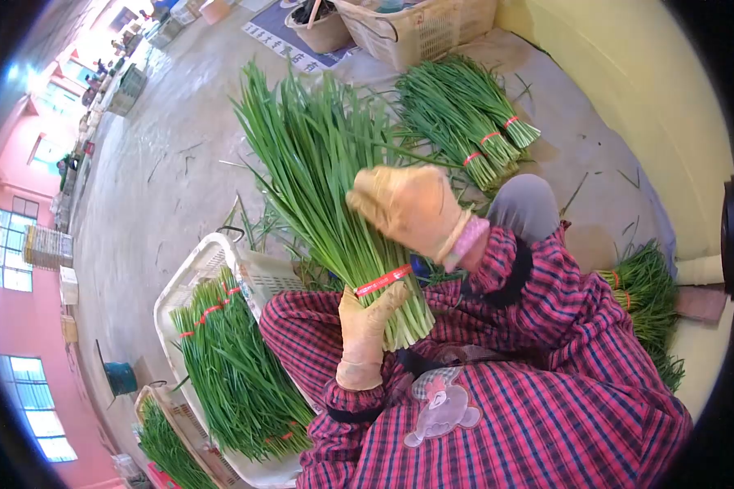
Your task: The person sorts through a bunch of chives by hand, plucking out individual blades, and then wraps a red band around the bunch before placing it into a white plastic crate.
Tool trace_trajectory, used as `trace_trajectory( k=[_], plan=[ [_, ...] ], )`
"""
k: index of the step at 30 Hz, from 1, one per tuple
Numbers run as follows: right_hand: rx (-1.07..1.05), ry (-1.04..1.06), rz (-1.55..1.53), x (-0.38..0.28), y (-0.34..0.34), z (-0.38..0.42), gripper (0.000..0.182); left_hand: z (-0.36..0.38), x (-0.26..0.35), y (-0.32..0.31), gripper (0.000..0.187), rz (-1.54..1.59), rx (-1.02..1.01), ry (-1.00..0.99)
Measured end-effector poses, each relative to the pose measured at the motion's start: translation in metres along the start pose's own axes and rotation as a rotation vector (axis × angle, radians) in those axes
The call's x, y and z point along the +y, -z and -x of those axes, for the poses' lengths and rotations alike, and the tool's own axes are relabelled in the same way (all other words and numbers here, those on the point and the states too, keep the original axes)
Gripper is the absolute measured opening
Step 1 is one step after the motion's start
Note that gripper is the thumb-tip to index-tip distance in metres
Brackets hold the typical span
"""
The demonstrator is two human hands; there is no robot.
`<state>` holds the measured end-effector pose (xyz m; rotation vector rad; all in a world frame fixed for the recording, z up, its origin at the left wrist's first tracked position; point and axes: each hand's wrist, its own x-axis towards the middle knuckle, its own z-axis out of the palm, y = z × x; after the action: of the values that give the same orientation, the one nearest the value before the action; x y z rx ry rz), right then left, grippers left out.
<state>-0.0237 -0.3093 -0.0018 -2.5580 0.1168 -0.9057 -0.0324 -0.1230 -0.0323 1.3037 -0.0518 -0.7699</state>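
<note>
A large bunch of garlic chives (318,163) leans across my lap, its leaves pointing up and away and its cut stems toward me. My gloved left hand (365,334) is wrapped round the stems just below a red band (383,279). Over the right side of the leaves is my gloved right hand (412,208), slightly blurred, with its fingers bent and pressed together. Whatever those fingers pinch is hidden. A few loose leaves stick out sideways behind that hand.
A white crate (167,314) with banded chives stands at my left, another crate (196,424) behind it. Banded bunches (457,114) lie ahead on the sheet; more chives (644,293) lie at right. A basket (420,33) and bucket (322,28) stand at the back.
</note>
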Motion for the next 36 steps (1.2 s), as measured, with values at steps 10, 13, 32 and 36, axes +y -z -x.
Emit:
trace_trajectory(
  k=[10,13,32,36],
  plan=[
    [-0.367,-0.681,-1.055,0.000,-0.001,0.070,0.053,-0.012,-0.003,-0.005,0.053,-0.261,0.103,-0.240],
    [-0.211,-0.714,-1.289,-0.017,-0.013,0.065,0.057,0.006,0.008,-0.014,0.065,-0.556,0.055,-0.309],
    [-0.219,-0.485,-0.789,-0.013,0.018,0.056,0.046,-0.034,0.011,0.016,0.060,0.509,-0.034,-0.089],
    [-0.187,-0.262,-0.402,-0.030,0.026,0.053,0.040,-0.048,-0.006,0.026,0.053,0.466,-0.030,-0.166]
  ],
)
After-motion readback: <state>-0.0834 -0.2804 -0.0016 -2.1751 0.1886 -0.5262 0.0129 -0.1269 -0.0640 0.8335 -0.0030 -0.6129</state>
